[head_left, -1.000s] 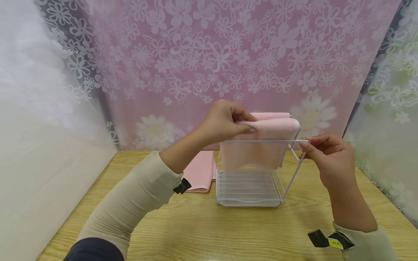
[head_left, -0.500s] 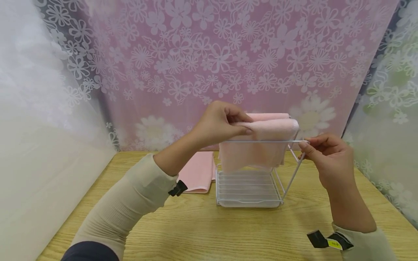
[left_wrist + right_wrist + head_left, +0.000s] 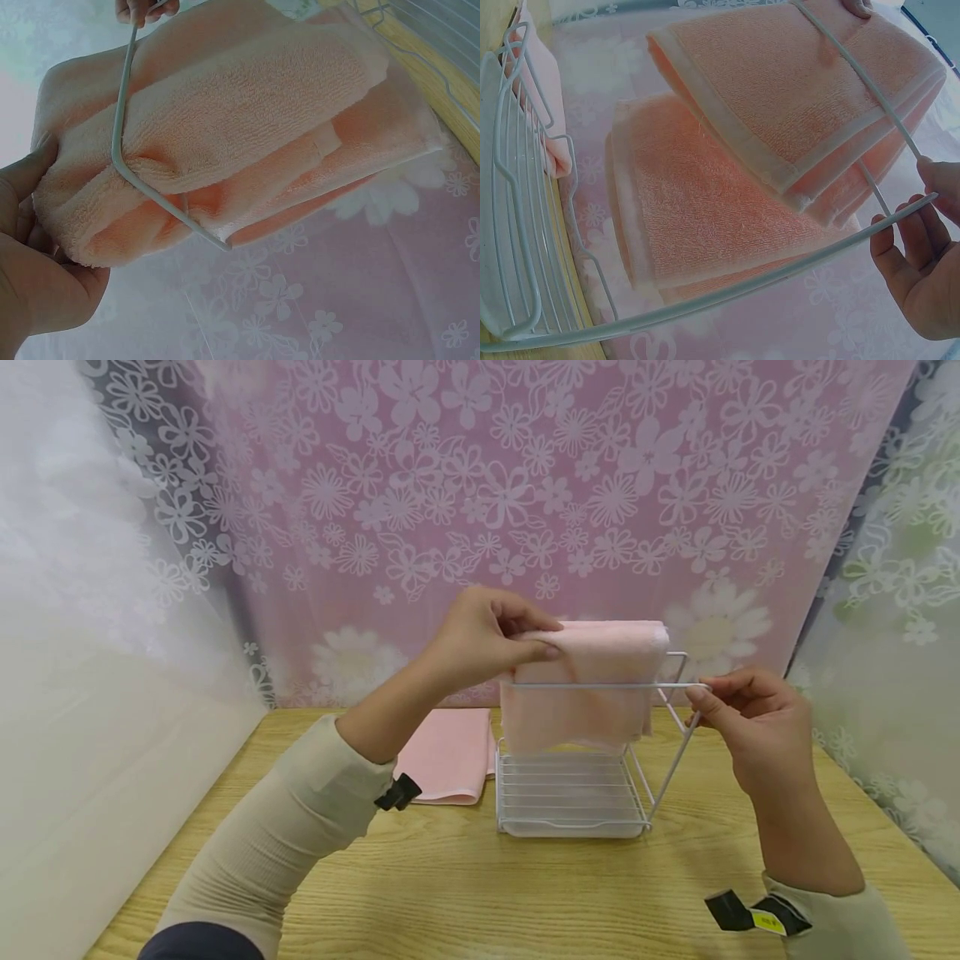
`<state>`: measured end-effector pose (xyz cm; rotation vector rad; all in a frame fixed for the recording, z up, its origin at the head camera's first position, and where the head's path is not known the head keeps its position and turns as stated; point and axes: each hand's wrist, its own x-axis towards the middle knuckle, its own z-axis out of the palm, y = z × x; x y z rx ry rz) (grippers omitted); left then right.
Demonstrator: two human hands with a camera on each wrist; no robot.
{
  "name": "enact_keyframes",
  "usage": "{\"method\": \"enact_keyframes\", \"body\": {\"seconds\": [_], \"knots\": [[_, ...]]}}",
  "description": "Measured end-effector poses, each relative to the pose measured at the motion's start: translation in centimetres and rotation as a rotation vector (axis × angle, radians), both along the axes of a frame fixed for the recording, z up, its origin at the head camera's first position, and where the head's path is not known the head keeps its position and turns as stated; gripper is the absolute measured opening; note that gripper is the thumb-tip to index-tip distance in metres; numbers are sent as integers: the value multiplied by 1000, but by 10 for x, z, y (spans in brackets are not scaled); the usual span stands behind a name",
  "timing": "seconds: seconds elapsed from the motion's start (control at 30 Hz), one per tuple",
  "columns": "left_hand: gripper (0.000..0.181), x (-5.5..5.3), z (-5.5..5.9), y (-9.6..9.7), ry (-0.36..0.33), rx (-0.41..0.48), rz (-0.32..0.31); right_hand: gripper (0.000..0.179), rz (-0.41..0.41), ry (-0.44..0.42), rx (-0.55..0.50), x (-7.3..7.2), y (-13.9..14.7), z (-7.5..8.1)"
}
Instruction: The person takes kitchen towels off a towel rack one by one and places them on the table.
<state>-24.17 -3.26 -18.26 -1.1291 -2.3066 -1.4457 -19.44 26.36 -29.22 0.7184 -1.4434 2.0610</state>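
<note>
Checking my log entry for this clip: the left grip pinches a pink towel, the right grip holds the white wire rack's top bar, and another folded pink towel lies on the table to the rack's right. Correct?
Not quite: the head view shows the folded pink towel on the wood-grain table lying to the left of the white wire rack, not its right.

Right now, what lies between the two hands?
The held towel and the white bar lie between left hand and right hand, seen in the head view.
</note>
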Motion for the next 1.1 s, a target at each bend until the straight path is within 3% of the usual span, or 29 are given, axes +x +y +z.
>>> {"method": "enact_keyframes", "body": {"seconds": [0.13, 0.4, 0.87, 1.1], "knots": [[18, 0, -1, -3, -30, 22, -7, 12, -3, -1, -3, 0, 0, 0], [17, -1, -2, -10, -97, 33, 37, 11, 1, 4, 8, 1, -1, 0], [17, -6, -5, -26, -74, 87, 52, 11, 2, 10, -6, -1, 0, 0], [17, -10, -6, -36, -104, 121, 68, 12, 13, 11, -7, 0, 0, 0]]}}
